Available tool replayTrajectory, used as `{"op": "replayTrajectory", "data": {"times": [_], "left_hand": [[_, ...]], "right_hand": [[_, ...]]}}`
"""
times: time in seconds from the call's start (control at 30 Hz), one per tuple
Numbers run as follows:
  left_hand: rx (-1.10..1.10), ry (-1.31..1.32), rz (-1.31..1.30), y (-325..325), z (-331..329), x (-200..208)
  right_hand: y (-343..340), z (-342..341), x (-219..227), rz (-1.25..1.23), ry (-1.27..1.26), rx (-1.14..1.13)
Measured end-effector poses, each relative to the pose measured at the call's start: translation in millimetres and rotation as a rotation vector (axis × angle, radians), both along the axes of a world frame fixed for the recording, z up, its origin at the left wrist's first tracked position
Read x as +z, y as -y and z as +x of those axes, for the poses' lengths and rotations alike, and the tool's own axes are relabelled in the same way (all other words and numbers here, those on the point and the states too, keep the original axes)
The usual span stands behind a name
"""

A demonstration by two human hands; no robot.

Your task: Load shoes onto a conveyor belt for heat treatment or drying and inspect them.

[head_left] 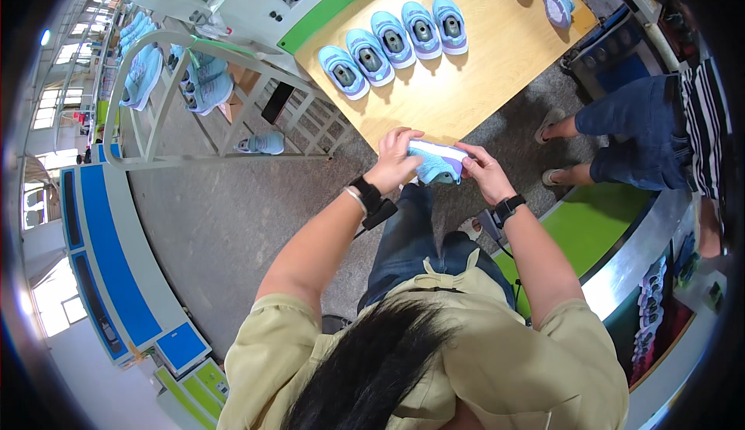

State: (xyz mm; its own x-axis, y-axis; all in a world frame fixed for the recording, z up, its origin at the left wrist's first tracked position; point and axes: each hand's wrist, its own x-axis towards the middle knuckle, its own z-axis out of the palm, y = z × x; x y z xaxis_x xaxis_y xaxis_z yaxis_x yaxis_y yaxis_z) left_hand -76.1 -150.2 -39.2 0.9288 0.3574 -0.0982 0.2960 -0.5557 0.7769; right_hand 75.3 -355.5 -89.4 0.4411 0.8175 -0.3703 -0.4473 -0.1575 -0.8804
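Between my two hands, just off the near edge of the wooden table [473,92], is a light blue sneaker [436,163] turned on its side, its white sole edge upward. My left hand [397,158] is closed around one end of it. The fingers of my right hand [483,168] pinch the other end, by a lilac part. Beyond my hands, several matching light blue sneakers [391,39] stand upright in a slanted row on the table, with dark inserts in their openings.
More shoes [556,5] lie at the table's far right. To the left stands a metal rack [155,139] holding blue sneakers [206,84]. On the right a person in denim shorts [632,131] stands near a green conveyor belt [597,224]. A blue and white machine [116,251] is at far left.
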Motion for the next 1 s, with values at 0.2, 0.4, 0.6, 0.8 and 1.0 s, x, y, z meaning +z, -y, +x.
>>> {"op": "replayTrajectory", "data": {"times": [0.2, 0.4, 0.6, 0.8, 1.0], "left_hand": [[0.147, -0.132, 0.211, 25.2, 3.7, 12.1], [0.126, -0.120, 0.286, 20.5, 7.6, 13.2], [0.137, -0.183, 0.224, 22.7, 5.0, 14.3], [0.237, -0.161, 0.236, 27.4, 6.6, 8.8], [0.342, -0.248, 0.109, 30.3, 15.2, 3.0]], "right_hand": [[1.5, -9.5, 2.3, -0.072, -0.046, -0.035], [-8.8, -3.9, 15.0, -0.106, -0.040, 0.025], [-19.1, 14.1, 24.4, -0.220, 0.505, 0.172], [-50.9, 1.8, 25.5, -0.387, 0.741, 0.103], [-58.3, -7.2, 37.7, -0.360, 0.887, 0.179]]}}
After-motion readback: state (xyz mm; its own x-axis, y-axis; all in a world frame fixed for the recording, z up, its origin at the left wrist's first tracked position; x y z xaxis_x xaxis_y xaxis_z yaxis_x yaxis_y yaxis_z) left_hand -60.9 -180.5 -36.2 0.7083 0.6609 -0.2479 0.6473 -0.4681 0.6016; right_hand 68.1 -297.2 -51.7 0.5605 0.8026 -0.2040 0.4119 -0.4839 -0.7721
